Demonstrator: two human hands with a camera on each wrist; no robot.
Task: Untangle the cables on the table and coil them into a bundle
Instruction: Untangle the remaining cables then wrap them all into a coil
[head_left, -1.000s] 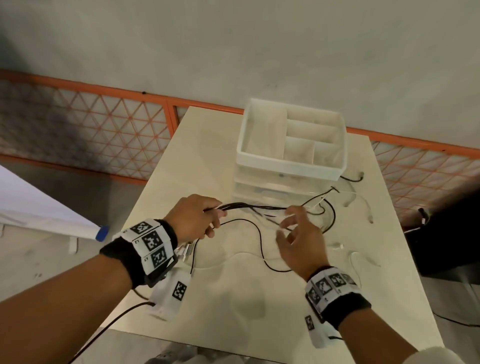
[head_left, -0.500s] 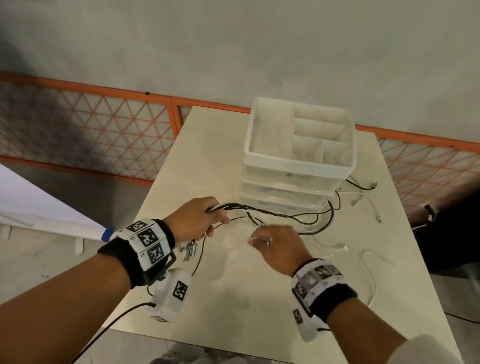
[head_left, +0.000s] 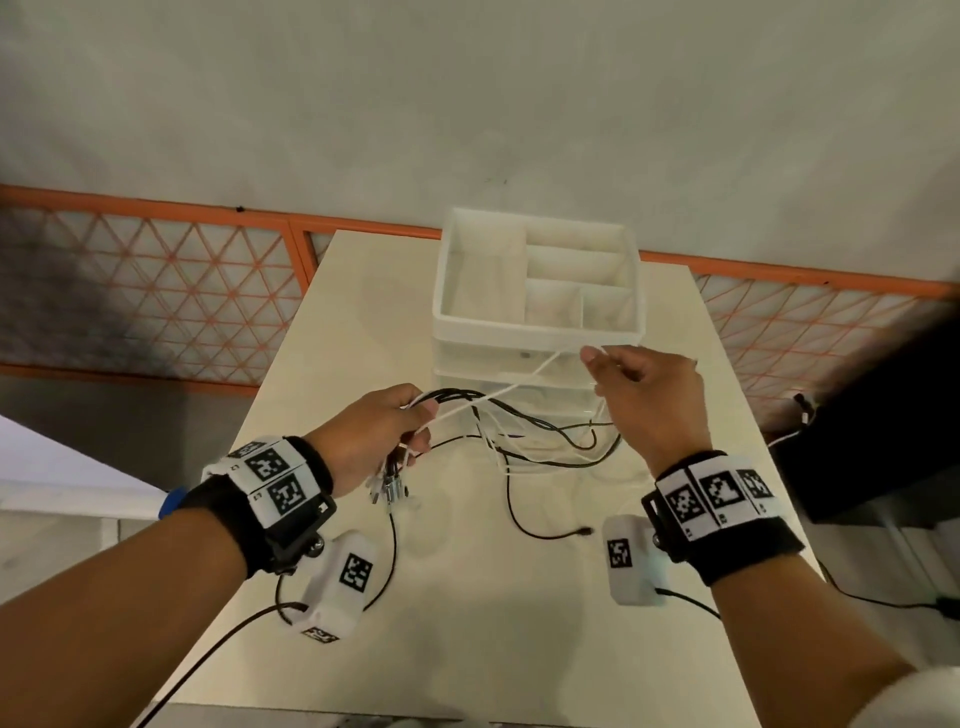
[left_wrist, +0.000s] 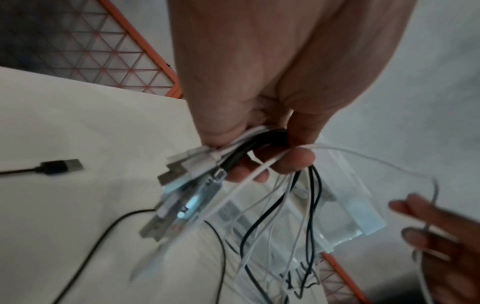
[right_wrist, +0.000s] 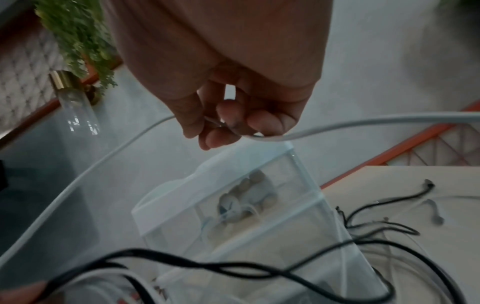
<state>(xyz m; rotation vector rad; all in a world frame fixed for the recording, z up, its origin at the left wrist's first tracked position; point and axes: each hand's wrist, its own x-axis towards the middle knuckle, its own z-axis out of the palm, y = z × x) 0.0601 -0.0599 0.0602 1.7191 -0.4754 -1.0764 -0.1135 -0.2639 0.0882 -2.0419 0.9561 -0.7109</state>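
My left hand (head_left: 382, 436) grips a bundle of black and white cables (head_left: 457, 402) above the table, their USB plugs (head_left: 390, 486) hanging below the fist. In the left wrist view the fingers (left_wrist: 293, 162) curl round the cable bundle (left_wrist: 233, 156). My right hand (head_left: 647, 395) is raised at the right, in front of the drawer unit, and pinches a white cable (head_left: 524, 382) that runs taut back to the left hand. In the right wrist view the white cable (right_wrist: 337, 125) passes under the fingertips (right_wrist: 262, 124). Loose black loops (head_left: 566, 447) trail onto the table.
A white drawer unit with a divided top tray (head_left: 537, 332) stands at the back of the pale table (head_left: 467, 623). A loose black cable end (head_left: 584, 531) lies mid-table. An orange lattice fence (head_left: 156, 291) runs behind. Dark furniture (head_left: 883, 441) is at the right.
My right hand took hold of a white cable near the left hand, then rose up and to the right, drawing it taut. The left hand kept its grip on the bundle.
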